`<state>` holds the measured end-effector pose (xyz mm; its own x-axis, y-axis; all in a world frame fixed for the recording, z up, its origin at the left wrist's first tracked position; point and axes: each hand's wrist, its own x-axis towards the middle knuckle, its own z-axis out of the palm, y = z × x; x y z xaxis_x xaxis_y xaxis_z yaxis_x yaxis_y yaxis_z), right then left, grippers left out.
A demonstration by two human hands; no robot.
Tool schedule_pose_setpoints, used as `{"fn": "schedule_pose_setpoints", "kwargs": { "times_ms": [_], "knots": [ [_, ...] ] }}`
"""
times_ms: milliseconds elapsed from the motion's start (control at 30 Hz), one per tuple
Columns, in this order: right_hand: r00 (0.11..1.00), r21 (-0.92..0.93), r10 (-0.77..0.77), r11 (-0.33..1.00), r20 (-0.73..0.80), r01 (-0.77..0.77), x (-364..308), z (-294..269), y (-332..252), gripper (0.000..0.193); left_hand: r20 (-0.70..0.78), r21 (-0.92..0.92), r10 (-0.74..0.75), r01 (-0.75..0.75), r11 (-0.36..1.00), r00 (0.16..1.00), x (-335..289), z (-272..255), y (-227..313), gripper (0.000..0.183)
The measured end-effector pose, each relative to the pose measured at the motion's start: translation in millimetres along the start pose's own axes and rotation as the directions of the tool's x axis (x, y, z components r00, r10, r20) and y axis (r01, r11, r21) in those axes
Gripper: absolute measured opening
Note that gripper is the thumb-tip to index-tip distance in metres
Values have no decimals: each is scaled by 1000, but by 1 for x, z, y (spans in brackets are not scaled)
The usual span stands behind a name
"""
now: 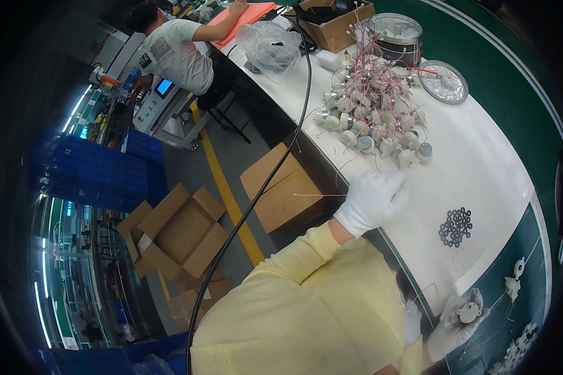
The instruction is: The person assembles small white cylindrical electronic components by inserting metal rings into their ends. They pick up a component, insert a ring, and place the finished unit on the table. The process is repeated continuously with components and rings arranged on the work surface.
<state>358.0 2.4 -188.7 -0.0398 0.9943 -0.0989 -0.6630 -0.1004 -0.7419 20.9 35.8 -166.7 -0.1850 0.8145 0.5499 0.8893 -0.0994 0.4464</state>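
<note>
My left hand [372, 200], in a white glove, is closed beside the near edge of a pile of small motors [372, 112] with pink and red wires. What its fingers hold, if anything, is hidden; a thin wire sticks out to its left. Low on the right, my gloved right hand [450, 331] grips a small motor [469, 312] with a round, pale face and two side ears turned up. Several small black rings [455, 227] lie on the white sheet [481, 162] between my hands and the table's right side.
A metal tin [395, 37] and its lid [443, 82], smeared with white paste, stand behind the pile. More pale parts [513, 287] lie on the green mat at right. A black cable [256, 200] crosses the view. Cardboard boxes [281, 187] stand left; a co-worker [178, 56] sits beyond.
</note>
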Motion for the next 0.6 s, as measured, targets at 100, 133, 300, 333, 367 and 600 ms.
{"fn": "schedule_pose_setpoints", "kwargs": {
  "times_ms": [100,133,300,333,367,600],
  "knots": [
    [986,-86,-79,994,-144,67,-5,8,2,48,3,-18,21,-21,1000,1000,2,2,-1,15],
    [985,-96,-97,992,-142,84,-5,6,3,47,0,-27,28,-28,999,1000,1,2,-2,15],
    [983,89,-17,996,182,1,-2,-10,1,37,-17,-11,59,-59,998,998,1,4,-5,19],
    [974,108,15,993,225,-40,-2,-10,0,34,-14,-7,53,-54,999,998,1,3,-3,19],
    [969,102,48,992,243,-74,-1,-11,-2,32,-12,-3,48,-48,999,999,1,1,-2,20],
    [994,-135,53,990,98,-39,-9,-13,1,37,-21,3,79,-78,997,997,1,2,-4,19]
  ]
}}
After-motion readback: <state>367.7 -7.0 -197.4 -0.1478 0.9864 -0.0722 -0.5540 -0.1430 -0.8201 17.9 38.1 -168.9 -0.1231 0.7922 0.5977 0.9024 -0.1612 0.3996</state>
